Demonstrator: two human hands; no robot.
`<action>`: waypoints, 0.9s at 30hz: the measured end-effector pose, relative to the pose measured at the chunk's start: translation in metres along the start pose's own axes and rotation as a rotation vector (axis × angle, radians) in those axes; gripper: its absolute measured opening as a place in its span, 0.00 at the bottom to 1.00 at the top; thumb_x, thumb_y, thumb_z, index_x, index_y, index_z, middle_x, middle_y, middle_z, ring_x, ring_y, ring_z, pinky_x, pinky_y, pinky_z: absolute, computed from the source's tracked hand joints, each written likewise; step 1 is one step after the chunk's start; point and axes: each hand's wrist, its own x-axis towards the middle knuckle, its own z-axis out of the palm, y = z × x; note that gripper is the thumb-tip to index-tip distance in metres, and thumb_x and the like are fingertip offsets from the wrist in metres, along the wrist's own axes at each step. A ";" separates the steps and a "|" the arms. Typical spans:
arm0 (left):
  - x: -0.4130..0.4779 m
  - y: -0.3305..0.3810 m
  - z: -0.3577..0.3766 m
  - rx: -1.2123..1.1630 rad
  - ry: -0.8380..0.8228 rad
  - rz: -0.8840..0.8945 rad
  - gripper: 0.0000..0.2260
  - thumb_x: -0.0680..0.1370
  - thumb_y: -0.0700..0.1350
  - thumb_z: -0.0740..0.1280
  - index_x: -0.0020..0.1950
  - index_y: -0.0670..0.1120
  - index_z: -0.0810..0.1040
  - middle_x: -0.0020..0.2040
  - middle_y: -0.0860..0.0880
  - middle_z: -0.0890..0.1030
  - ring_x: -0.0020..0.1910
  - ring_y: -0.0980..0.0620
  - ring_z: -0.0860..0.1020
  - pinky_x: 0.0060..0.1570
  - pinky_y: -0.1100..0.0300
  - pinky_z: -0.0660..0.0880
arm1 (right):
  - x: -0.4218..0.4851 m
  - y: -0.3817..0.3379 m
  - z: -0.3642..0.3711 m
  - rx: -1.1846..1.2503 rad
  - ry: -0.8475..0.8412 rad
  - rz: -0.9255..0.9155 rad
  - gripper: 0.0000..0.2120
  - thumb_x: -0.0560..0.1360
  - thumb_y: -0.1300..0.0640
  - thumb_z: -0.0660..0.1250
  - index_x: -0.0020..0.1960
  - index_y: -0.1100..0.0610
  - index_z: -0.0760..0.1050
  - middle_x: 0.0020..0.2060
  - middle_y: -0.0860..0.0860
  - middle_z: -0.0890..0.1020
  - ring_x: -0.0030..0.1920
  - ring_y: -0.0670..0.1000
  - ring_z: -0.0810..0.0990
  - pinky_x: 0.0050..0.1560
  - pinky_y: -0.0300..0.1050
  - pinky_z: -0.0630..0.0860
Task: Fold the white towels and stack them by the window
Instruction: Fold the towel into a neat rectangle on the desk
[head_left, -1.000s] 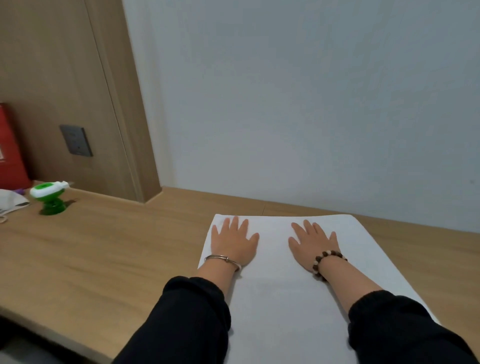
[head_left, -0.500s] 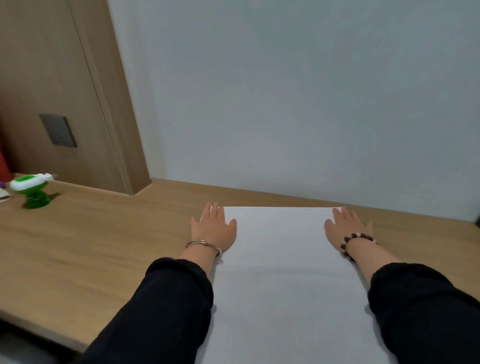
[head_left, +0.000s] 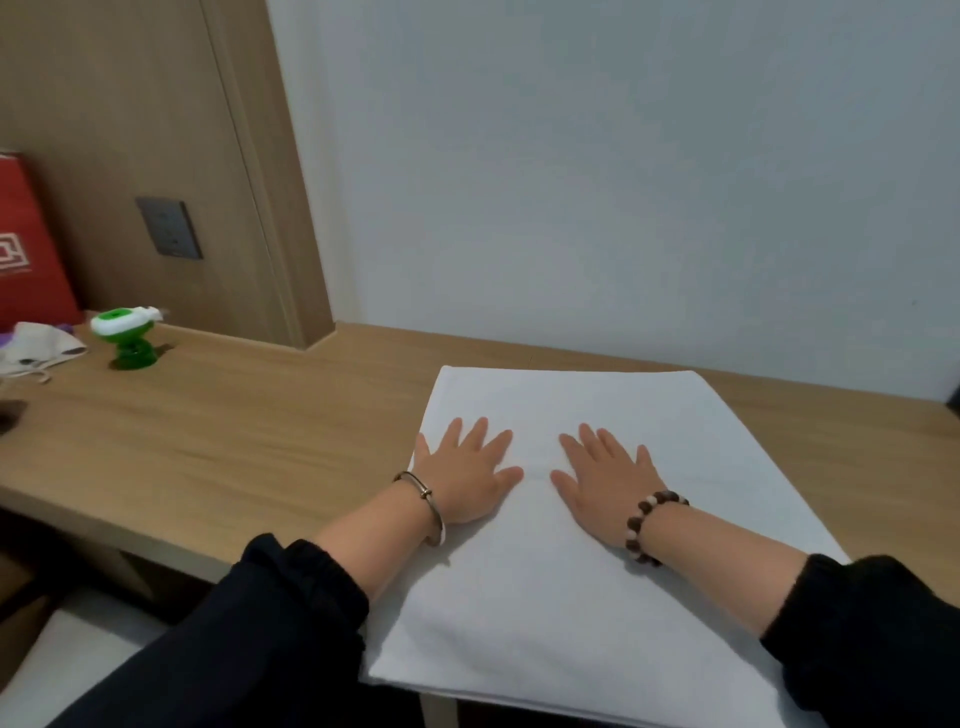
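a white towel (head_left: 571, 597) lies spread flat on the wooden surface (head_left: 234, 447), to the right of the middle, with its far edge near the pale wall (head_left: 623, 182) and its near edge at the front of the surface. along that near edge it looks like more than one layer, though the view there is too soft to be sure. both hands rest palm down on the far half of the towel, side by side and just apart, thumbs pointing toward each other. the left hand (head_left: 465, 475) has its fingers straight and fanned, with its outer edge close to the towel's left border. the right hand (head_left: 602, 480) is flat as well, fingers spread and angled a little to the left; neither hand grips anything. a thin metal bangle (head_left: 426, 501) circles the left wrist and a bead bracelet (head_left: 649, 525) circles the right one, and both forearms come out of black sleeves (head_left: 291, 613). well apart from the towel, at the far left of the surface, a small green and white gadget (head_left: 124, 338) stands upright, with a crumpled white cloth (head_left: 36, 348) just beside it and a red bag (head_left: 26, 249) behind that. a dark wall socket (head_left: 169, 227) sits in the wood panel above them.
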 end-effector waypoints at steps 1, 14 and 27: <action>-0.003 -0.004 0.003 0.030 0.029 0.007 0.26 0.81 0.62 0.45 0.78 0.58 0.46 0.79 0.53 0.44 0.77 0.47 0.41 0.71 0.37 0.42 | -0.003 0.002 0.003 0.002 0.015 -0.001 0.27 0.81 0.42 0.41 0.78 0.49 0.42 0.78 0.49 0.42 0.77 0.51 0.41 0.74 0.58 0.41; 0.061 -0.010 -0.011 0.133 0.080 0.004 0.25 0.81 0.61 0.43 0.77 0.58 0.46 0.79 0.53 0.45 0.77 0.47 0.42 0.70 0.37 0.42 | 0.059 0.027 -0.007 -0.012 0.032 0.048 0.27 0.81 0.42 0.41 0.78 0.48 0.44 0.78 0.49 0.44 0.77 0.52 0.43 0.75 0.59 0.42; -0.053 -0.033 -0.003 0.065 -0.053 0.241 0.25 0.83 0.55 0.49 0.78 0.52 0.48 0.79 0.51 0.45 0.77 0.49 0.42 0.74 0.44 0.48 | -0.036 -0.038 -0.001 -0.029 -0.045 -0.171 0.27 0.82 0.45 0.43 0.78 0.50 0.42 0.78 0.52 0.41 0.77 0.53 0.41 0.75 0.56 0.44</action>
